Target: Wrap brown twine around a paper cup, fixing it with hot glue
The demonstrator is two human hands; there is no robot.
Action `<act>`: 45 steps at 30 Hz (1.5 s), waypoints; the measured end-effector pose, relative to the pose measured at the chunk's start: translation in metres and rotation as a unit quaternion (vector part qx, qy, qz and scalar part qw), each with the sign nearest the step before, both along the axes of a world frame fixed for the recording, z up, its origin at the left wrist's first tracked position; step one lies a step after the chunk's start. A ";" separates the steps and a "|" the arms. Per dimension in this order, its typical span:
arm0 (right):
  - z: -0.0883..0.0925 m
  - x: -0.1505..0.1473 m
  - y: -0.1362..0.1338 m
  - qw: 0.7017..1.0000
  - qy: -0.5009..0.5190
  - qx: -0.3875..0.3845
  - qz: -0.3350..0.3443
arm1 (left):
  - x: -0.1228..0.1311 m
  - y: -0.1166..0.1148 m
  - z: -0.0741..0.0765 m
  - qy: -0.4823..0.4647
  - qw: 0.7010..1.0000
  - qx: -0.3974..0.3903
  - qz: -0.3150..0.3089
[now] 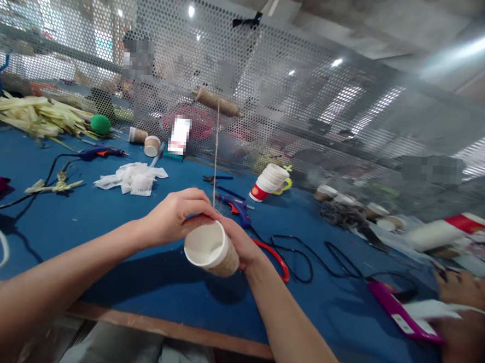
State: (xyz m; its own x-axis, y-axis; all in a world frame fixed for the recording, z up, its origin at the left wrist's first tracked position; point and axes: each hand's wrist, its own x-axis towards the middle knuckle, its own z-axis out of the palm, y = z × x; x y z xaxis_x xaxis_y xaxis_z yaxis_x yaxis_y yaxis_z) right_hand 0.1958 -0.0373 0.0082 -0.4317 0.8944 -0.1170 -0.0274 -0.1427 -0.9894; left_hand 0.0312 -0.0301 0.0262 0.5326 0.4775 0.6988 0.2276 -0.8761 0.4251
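A white paper cup (206,245) is tipped on its side above the blue table, its open mouth facing me and its outer wall covered in a brown, twine-like layer. My right hand (241,241) curls around its far right side. My left hand (185,213) is closed at the upper rim, with its fingertips partly hidden behind the cup. Down to these fingers runs a taut strand of twine (216,152) from a spool (216,102) mounted at the mesh screen. Just behind my hands lies a blue glue gun (241,210).
Stacked paper cups (269,182) stand behind the glue gun. White tissue (131,178), another glue gun (100,152) and pale husk strips (41,115) lie on the left. A purple power strip (402,314), cables and another person's hand (465,294) are on the right. The mesh screen (160,50) borders the back.
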 end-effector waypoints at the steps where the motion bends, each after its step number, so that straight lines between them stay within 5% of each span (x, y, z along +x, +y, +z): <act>1: 0.000 0.000 0.000 1.000 -0.010 0.004 0.001 | 0.000 0.000 0.000 0.014 1.000 0.022 0.008; 7: -0.001 -0.001 -0.002 0.999 -0.031 0.007 0.011 | 0.001 -0.004 -0.004 0.033 0.991 0.125 0.037; 11: 0.001 -0.001 -0.001 0.998 -0.054 0.033 -0.002 | -0.002 0.000 -0.012 -0.005 0.995 0.091 0.046; 15: 0.003 0.002 0.002 0.966 -0.177 0.153 -0.107 | -0.006 0.003 -0.020 -0.046 0.985 -0.126 0.109; 19: -0.001 0.003 0.002 0.908 -0.260 0.281 -0.170 | -0.001 0.000 -0.024 -0.057 0.931 -0.360 0.007; 23: -0.008 0.000 0.000 0.872 -0.312 0.342 -0.159 | 0.007 -0.004 -0.028 -0.076 0.882 -0.462 -0.061; 26: -0.011 0.000 0.001 0.873 -0.322 0.338 -0.141 | 0.009 -0.005 -0.030 -0.106 0.854 -0.505 -0.069; 31: -0.011 0.002 0.007 0.909 -0.280 0.285 -0.120 | 0.010 -0.006 -0.031 -0.117 0.852 -0.507 -0.058; 45: -0.010 -0.004 0.017 0.947 -0.163 0.238 -0.141 | 0.012 -0.010 -0.037 -0.007 0.912 -0.408 -0.034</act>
